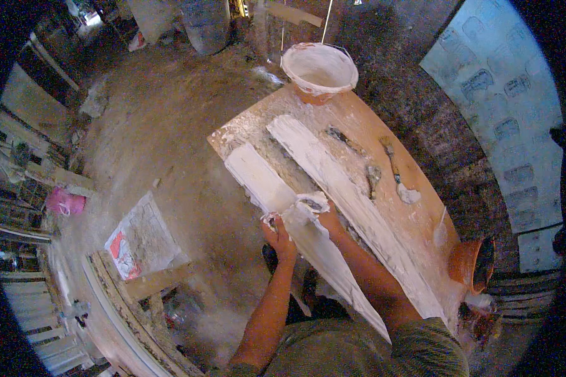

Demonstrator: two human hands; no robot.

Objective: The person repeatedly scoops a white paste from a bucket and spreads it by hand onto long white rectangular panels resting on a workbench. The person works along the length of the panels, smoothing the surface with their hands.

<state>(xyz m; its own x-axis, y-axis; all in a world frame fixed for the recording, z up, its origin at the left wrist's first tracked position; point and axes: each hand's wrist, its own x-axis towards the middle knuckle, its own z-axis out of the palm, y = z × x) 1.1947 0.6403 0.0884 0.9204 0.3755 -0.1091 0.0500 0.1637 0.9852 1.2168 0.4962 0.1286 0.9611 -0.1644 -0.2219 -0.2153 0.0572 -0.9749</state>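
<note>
A long white plaster-coated strip [261,173] runs from the middle of the table toward my body. My left hand [280,240] is curled at its left edge, with white smears on the fingers. On the opposite edge my right hand [326,218] is closed, its fingers partly covered in white paste. Between the hands a ragged white lump [311,203] lies across the strip; whether a tool is inside it I cannot make out. Beside this strip, to its right, lies a second, longer white strip [352,188], under part of my right forearm.
Right of the strips lie a paste-caked brush-like tool [390,157], a dark-handled tool [344,139] and a smaller tool [373,179]. A white-coated bucket [319,68] stands at the table's far end. An orange bucket [464,264] is at the near right. A sack [146,242] lies left.
</note>
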